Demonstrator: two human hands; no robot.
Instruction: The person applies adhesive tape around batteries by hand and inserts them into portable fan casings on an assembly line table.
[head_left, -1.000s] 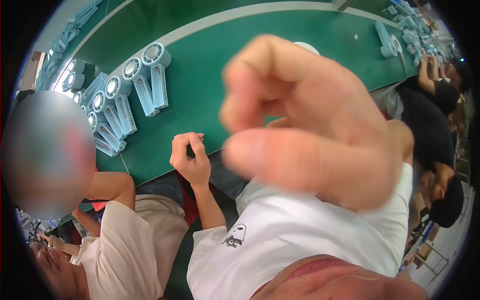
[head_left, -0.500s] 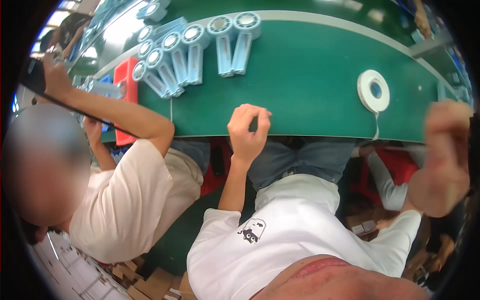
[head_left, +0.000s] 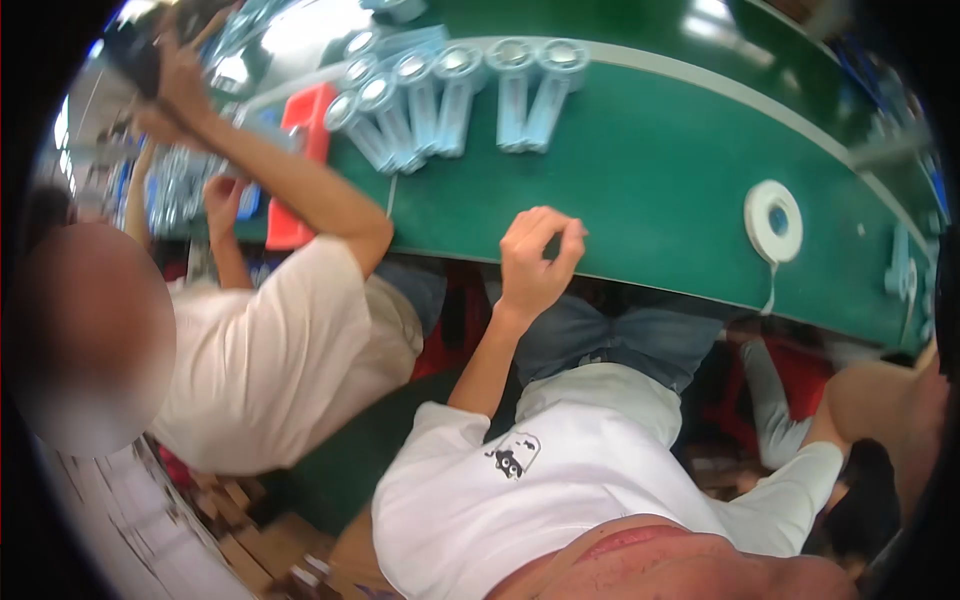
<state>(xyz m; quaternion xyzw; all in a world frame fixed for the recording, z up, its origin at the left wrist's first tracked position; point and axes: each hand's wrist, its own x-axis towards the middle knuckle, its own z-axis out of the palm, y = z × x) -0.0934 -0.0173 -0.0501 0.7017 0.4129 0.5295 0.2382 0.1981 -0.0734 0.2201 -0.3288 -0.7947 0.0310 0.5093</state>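
My left hand (head_left: pixel 542 258) is at the front edge of the green table (head_left: pixel 650 200). Its fingers curl round to the thumb in a ring, and whatever the tips may pinch is too small to make out. My right hand (head_left: pixel 915 405) is raised close to the camera at the far right, large, blurred and cut by the dark border, so its fingers are hidden. Between the two, a white tape roll (head_left: pixel 760 222) lies on the table, its loose end hanging over the edge. Several light-blue parts like handheld fans (head_left: pixel 455 100) lie beyond my left hand.
A person in a cream shirt (head_left: pixel 270 370) sits close on my left, one arm raised with a dark object (head_left: pixel 135 50) at the hand. A red bin (head_left: pixel 310 125) stands before that person. Cardboard boxes (head_left: pixel 270 550) are on the floor behind. Light-blue parts (head_left: pixel 897 262) lie at far right.
The view has turned, shifting the table things right in the picture. My right hand has moved lower and further toward the right border. My left hand keeps its curled shape.
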